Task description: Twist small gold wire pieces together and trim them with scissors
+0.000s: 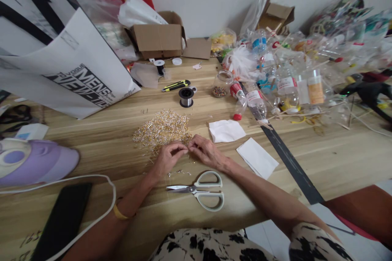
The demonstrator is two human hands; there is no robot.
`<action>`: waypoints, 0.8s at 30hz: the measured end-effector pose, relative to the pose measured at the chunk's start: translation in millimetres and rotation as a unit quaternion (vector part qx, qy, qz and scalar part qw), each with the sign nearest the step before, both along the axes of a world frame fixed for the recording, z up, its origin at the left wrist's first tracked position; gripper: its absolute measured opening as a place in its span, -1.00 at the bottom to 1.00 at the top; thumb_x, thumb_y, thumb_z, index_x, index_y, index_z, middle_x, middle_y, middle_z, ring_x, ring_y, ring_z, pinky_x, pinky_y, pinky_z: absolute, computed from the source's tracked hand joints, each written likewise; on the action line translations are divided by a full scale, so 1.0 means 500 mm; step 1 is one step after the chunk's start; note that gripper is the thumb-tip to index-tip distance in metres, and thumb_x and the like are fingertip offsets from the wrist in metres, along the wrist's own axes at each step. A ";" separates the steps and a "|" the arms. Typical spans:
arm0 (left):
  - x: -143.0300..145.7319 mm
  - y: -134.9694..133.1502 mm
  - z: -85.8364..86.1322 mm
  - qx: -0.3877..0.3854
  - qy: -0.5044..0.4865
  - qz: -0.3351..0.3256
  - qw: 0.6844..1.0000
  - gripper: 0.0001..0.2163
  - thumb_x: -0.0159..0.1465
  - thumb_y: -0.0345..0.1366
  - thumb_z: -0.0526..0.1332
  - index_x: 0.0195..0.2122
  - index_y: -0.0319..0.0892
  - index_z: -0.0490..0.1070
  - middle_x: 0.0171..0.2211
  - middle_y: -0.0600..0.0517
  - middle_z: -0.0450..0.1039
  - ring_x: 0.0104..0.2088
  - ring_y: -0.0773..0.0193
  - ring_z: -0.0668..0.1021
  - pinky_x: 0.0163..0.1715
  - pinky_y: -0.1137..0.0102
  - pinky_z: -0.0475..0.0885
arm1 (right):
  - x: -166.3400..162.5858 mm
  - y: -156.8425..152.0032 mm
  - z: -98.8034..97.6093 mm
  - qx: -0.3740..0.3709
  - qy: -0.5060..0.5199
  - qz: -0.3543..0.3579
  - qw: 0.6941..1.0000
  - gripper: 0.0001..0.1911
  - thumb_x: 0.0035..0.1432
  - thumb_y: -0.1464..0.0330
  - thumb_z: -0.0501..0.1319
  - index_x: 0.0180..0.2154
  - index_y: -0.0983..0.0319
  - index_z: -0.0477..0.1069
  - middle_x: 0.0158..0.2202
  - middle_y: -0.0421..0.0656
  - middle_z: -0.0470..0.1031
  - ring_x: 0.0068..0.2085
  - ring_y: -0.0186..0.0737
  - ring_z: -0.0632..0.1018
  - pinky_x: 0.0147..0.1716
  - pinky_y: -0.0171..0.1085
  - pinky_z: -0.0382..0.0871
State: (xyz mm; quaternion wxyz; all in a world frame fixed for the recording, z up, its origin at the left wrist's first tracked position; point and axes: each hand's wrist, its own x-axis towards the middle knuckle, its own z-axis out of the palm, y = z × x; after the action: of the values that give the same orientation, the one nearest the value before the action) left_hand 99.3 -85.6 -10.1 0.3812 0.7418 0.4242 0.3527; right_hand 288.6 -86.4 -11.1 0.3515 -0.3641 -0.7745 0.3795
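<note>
My left hand and my right hand meet fingertip to fingertip over the table. Both are closed in a pinch, and whatever lies between the fingers is too small to name. Just beyond them spreads a heap of tiny gold and silver beads. A short beaded strand lies on the wood below my hands. Nearer my body are scissors with pale handles, their blades pointing left. A spool of thin silvery wire stands behind the heap.
Yellow-black utility knives and a jar of beads sit farther back. White papers lie to the right, before many plastic bottles. At left are a large paper bag, a purple device, a phone and a white cable.
</note>
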 end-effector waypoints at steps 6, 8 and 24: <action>-0.003 0.002 -0.001 0.008 -0.005 -0.016 1.000 -0.89 0.21 -0.34 0.20 -0.40 -0.21 0.50 -0.42 -0.01 0.55 -0.39 0.27 0.56 -0.35 0.40 0.44 | 0.002 0.001 0.002 -0.096 0.036 0.004 0.995 -0.87 0.23 0.36 0.09 -0.31 0.29 0.34 -0.40 -0.18 0.37 -0.40 -0.33 0.36 -0.43 -0.36 0.21; -0.003 0.001 -0.002 0.009 -0.010 -0.015 1.000 -0.90 0.21 -0.35 0.21 -0.40 -0.22 0.50 -0.42 -0.01 0.55 -0.39 0.27 0.56 -0.35 0.41 0.44 | 0.002 0.001 0.002 -0.130 0.050 0.009 0.990 -0.84 0.23 0.32 0.10 -0.31 0.29 0.34 -0.43 -0.21 0.35 -0.43 -0.35 0.33 -0.45 -0.38 0.19; 0.008 -0.013 0.003 0.203 0.031 0.027 0.978 -0.96 0.22 -0.42 0.22 -0.37 -0.20 0.45 -0.40 -0.03 0.50 -0.34 0.25 0.52 -0.30 0.34 0.44 | -0.008 -0.004 0.008 -0.245 0.110 0.015 0.963 -0.71 0.18 0.16 0.14 -0.35 0.29 0.30 -0.53 -0.28 0.25 -0.53 -0.42 0.28 -0.56 -0.42 0.13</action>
State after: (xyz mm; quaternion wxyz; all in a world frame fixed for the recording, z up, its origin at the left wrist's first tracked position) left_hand 103.5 -92.2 -8.7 0.1994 0.8026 0.3754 0.4185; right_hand 284.5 -88.4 -7.1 0.3284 -0.3832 -0.6198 0.6010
